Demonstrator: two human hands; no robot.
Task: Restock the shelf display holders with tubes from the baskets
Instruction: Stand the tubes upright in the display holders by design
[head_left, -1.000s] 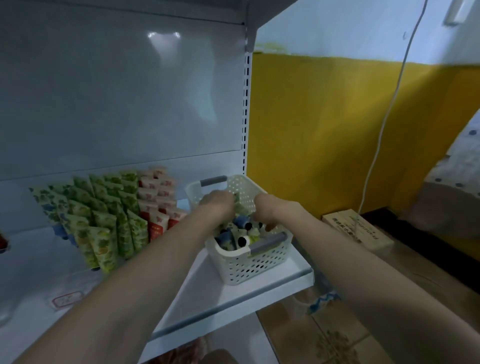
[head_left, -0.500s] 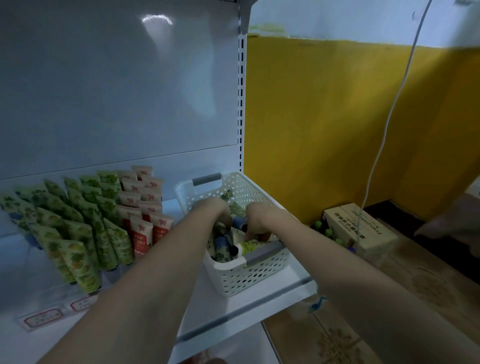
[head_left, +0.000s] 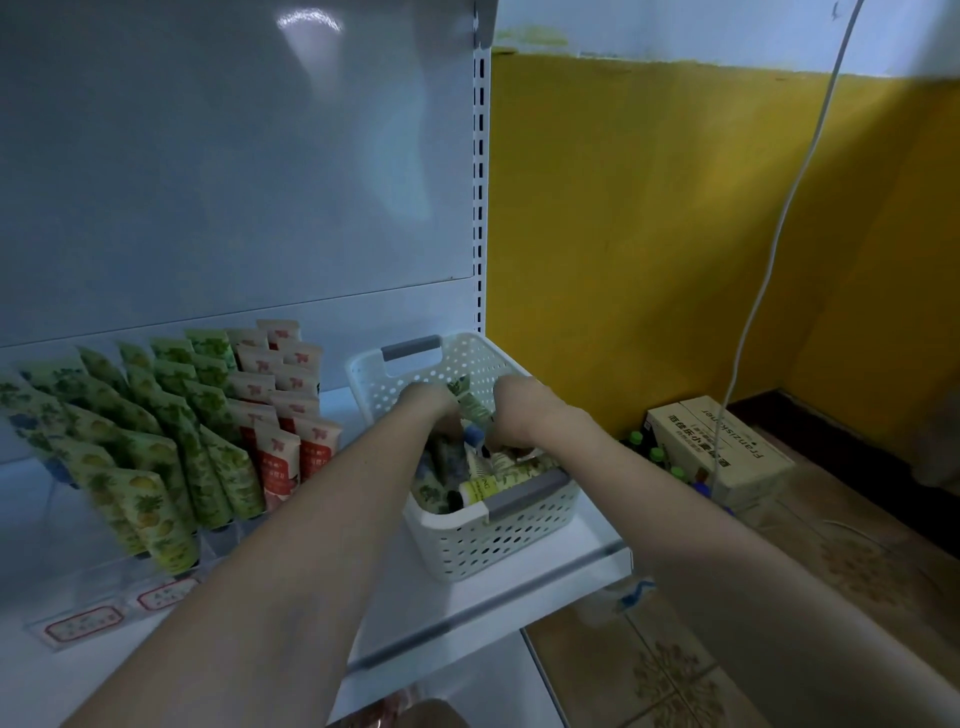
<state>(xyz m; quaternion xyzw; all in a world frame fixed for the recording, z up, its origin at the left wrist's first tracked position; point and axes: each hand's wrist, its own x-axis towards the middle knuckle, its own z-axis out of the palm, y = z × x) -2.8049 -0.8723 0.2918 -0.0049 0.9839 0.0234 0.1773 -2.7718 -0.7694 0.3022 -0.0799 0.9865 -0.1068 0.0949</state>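
A white perforated basket (head_left: 498, 540) with grey handles stands at the right end of the white shelf (head_left: 493, 613), holding several loose tubes (head_left: 483, 480). Both my hands reach down into it. My left hand (head_left: 428, 408) and my right hand (head_left: 511, 405) are side by side, with a green-patterned tube (head_left: 470, 402) sticking up between them. Their fingers are hidden among the tubes, so which hand holds that tube is unclear. To the left, clear display holders (head_left: 104, 577) carry rows of green tubes (head_left: 156, 467) and red-and-white tubes (head_left: 283, 415).
Price labels (head_left: 83, 623) sit on the holder fronts. A slotted upright (head_left: 480, 171) ends the shelf on the right. Beyond it are a yellow wall, a hanging white cable (head_left: 769, 260), a cardboard box (head_left: 722, 447) with bottles beside it, and a tiled floor.
Both hands stay in the basket and have shifted slightly. A green tube now sticks up between them. The view has tilted a little.
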